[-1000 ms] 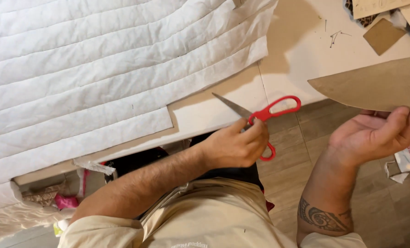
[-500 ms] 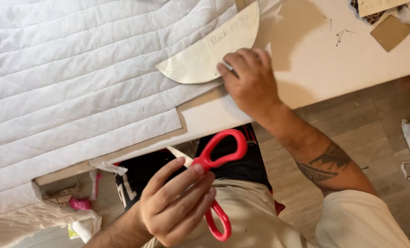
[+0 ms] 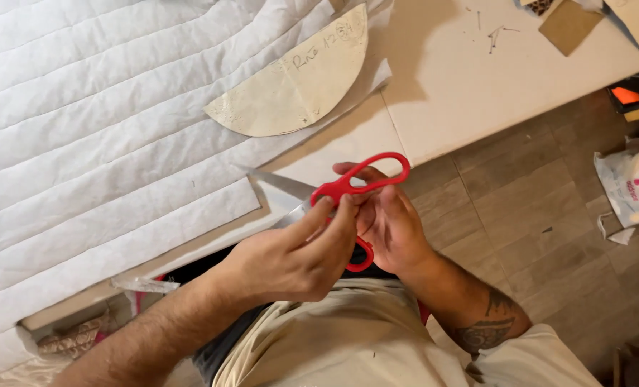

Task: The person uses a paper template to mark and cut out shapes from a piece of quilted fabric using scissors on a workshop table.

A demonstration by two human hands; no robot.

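Red-handled scissors (image 3: pixel 341 193) are held between both hands at the table's front edge, blades slightly parted and pointing toward the white quilted fabric (image 3: pixel 104 136). The left hand (image 3: pixel 291 258) pinches the scissors near the pivot with thumb and fingers; the right hand (image 3: pixel 387 226) lies open-palmed under the handle loops, fingers not yet through them. A good grip would likely mean seating thumb and fingers fully in the loops before the left hand lets go, with the points kept away from the body.

A half-round cardboard pattern (image 3: pixel 298 86) rests on the fabric, well apart from the hands. A white table (image 3: pixel 463 86) carries cardboard scraps (image 3: pixel 567 25). A plastic bag (image 3: pixel 631 190) sits on the floor at right. Nothing blocks the fabric edge.
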